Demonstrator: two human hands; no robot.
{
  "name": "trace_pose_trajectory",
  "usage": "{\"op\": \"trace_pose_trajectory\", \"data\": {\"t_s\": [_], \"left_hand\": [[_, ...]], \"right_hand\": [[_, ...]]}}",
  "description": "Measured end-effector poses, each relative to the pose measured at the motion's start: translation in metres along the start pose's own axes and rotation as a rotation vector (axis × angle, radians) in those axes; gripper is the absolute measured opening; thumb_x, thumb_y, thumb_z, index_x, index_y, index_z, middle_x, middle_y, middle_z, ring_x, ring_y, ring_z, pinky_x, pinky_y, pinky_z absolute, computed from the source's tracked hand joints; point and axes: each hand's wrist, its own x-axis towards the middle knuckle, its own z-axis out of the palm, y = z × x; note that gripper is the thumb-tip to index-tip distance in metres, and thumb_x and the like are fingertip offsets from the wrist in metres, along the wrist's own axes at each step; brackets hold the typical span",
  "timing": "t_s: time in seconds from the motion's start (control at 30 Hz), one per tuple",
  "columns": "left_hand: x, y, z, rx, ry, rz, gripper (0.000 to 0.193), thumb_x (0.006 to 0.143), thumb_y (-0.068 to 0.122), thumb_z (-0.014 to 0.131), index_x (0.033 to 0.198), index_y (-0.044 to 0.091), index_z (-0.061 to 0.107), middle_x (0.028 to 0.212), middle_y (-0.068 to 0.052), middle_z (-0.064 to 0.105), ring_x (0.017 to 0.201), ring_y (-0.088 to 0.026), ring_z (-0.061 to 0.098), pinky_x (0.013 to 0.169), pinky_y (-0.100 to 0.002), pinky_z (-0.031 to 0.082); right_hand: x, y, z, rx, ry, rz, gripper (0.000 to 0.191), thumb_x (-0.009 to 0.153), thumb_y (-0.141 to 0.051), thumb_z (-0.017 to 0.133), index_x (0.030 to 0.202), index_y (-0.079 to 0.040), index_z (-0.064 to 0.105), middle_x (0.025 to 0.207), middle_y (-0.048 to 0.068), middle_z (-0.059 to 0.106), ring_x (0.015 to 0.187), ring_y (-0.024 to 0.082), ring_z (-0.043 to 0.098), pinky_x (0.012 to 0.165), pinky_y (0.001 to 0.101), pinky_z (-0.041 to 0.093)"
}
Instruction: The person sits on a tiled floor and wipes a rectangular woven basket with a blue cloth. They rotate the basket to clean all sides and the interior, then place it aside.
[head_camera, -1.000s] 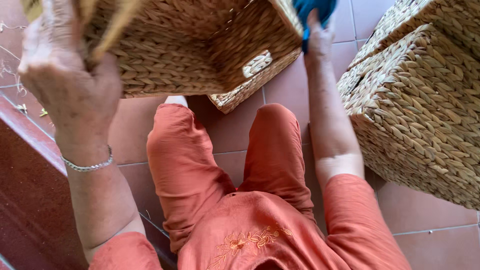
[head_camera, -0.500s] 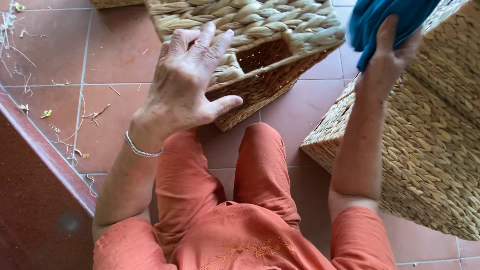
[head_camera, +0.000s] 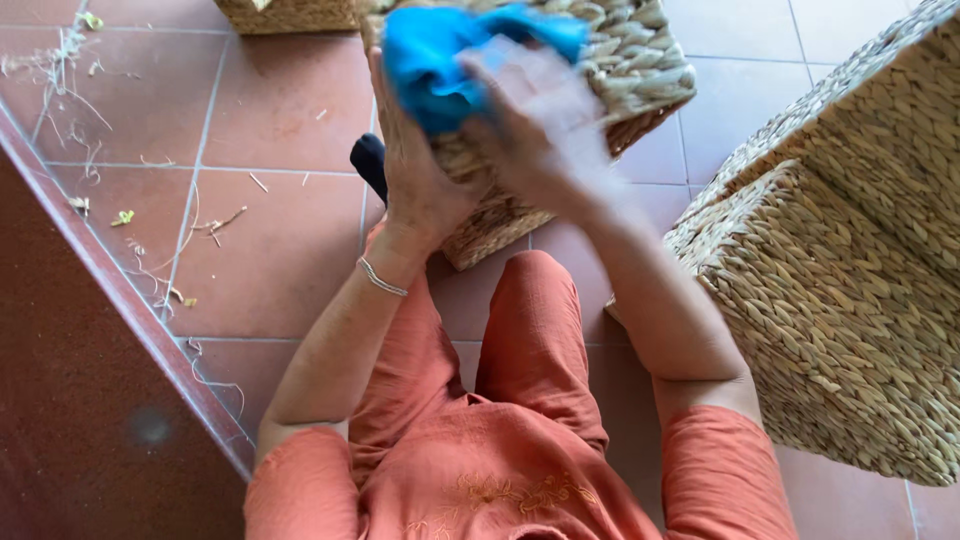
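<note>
Head cam looks straight down on a person sitting on the tiled floor (head_camera: 280, 110) in orange clothes, legs stretched out. Left hand (head_camera: 415, 185) is pressed flat-ish against the near side of a woven basket (head_camera: 640, 70), fingers spread up the weave and steadying it, not wrapped round anything. Right hand (head_camera: 545, 130) is blurred from motion, so I can't tell exactly how the fingers sit, but it looks closed on a blue cloth (head_camera: 440, 55) that lies bunched across the basket's top near edge, right above the left hand's fingertips.

If this is wiping the basket, my take on doing it well: keep the left hand braced low on the side so the basket doesn't skid on the tiles, and run the cloth along the weave rather than across it, since those loose fibres snag easily. Turning the basket a face at a time would probably beat reaching round it. Light pressure, I'd guess, the weave looks dry and sheds.

Counts: three woven baskets in view: the one in hand, a big one (head_camera: 840, 290) at the right edge of the floor, and a sliver of another (head_camera: 290, 15) at the far edge. One blue cloth. One thin bracelet (head_camera: 382, 277) on the left wrist. Straw bits (head_camera: 120, 215) scattered over the tiles on the left, too many to count
</note>
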Motion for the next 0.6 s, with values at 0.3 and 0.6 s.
{"op": "trace_pose_trajectory", "data": {"t_s": [0.3,0.6], "left_hand": [[0.007,-0.020,0.012,0.292,-0.142,0.105,0.092,0.084,-0.012,0.061,0.164,-0.003,0.017,0.173,-0.026,0.011,0.160,-0.046,0.009,0.135,-0.049,0.021],[0.007,-0.005,0.022,0.164,-0.094,0.057,0.095,0.085,-0.011,0.061,0.165,-0.003,0.010,0.172,-0.027,0.012,0.162,-0.043,0.008,0.136,-0.048,0.013]], "right_hand": [[-0.010,0.111,-0.001,-0.180,-0.026,0.115,0.051,0.107,-0.026,0.073,0.152,-0.014,0.052,0.145,0.017,0.063,0.132,0.039,0.060,0.108,0.0510,0.049],[0.009,0.160,-0.007,-0.418,-0.074,0.568,0.031,0.119,-0.037,0.060,0.116,-0.006,0.065,0.103,0.021,0.069,0.096,0.043,0.066,0.086,0.0604,0.048]]}}
